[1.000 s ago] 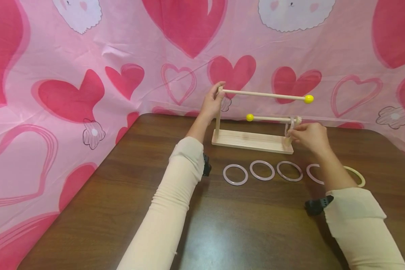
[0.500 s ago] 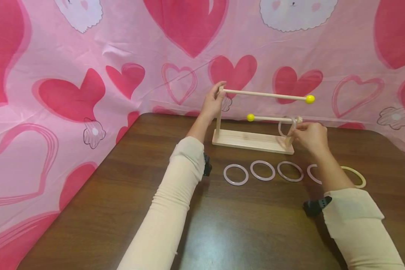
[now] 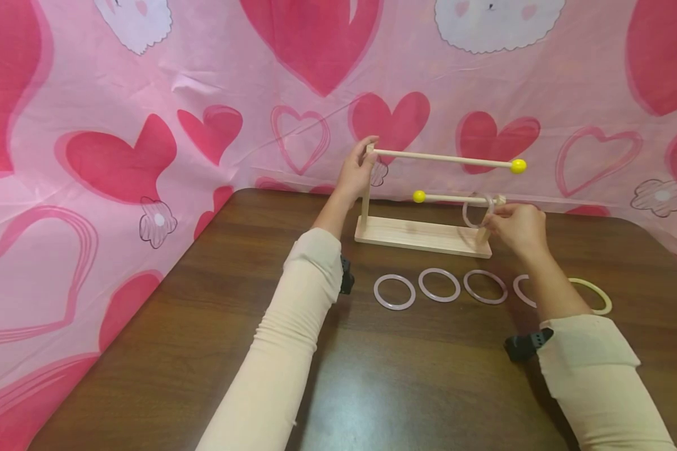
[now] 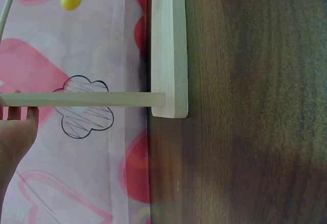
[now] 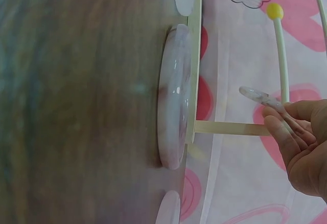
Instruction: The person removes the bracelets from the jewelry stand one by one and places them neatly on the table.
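A wooden bangle stand (image 3: 417,237) has a long base, a tall left post and a shorter right post, each bearing a rod tipped with a yellow ball. My left hand (image 3: 354,172) grips the tall post's top; in the left wrist view its fingertips show behind the post (image 4: 92,99). With thumb and fingers, my right hand (image 3: 521,228) pinches a pale, marbled bangle (image 5: 255,95) at the short post's end of the lower rod (image 3: 448,198). The bangle hangs around that rod. No bangle is on the upper rod (image 3: 446,158).
In front of the stand lies a row of bangles: several pale lilac ones, such as the leftmost bangle (image 3: 393,307), and a yellow-green bangle (image 3: 605,299) at the right. My right forearm partly covers two. A heart-patterned pink cloth (image 3: 293,50) hangs behind the brown table (image 3: 231,300).
The bangle in my right hand has turned from nearly edge-on to a wider angle on the lower rod. My left hand stays on the post.
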### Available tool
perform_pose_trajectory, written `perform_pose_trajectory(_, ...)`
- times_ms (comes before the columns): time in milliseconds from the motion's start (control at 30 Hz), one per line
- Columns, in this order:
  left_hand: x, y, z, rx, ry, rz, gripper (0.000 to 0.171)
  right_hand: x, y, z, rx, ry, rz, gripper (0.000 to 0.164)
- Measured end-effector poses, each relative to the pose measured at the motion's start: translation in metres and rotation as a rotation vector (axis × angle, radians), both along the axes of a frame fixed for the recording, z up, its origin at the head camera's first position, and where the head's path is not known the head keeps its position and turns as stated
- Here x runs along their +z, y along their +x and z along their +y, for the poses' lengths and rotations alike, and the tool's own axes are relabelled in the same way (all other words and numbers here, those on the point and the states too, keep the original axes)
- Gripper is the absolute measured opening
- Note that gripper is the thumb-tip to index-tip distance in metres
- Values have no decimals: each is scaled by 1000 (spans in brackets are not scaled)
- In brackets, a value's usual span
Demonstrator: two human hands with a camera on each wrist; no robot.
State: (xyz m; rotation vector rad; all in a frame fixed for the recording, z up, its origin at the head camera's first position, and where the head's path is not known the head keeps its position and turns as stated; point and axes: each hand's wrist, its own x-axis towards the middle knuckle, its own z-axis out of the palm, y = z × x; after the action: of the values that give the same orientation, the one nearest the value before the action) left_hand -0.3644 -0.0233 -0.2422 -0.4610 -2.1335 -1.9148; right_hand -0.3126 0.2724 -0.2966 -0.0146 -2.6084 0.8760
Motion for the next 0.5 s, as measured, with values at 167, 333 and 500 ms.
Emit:
perform_pose_trajectory(167, 0, -1, 0, -4, 8, 6, 38, 0, -1, -1, 11, -19, -1, 31)
perform_pose_trajectory(333, 0, -1, 0, -6, 14, 6, 38, 0, 0, -5, 5, 36, 39, 29)
perform_pose_trajectory(500, 0, 0, 0, 2, 8, 6, 38, 0, 0, -9, 11, 47, 54, 29)
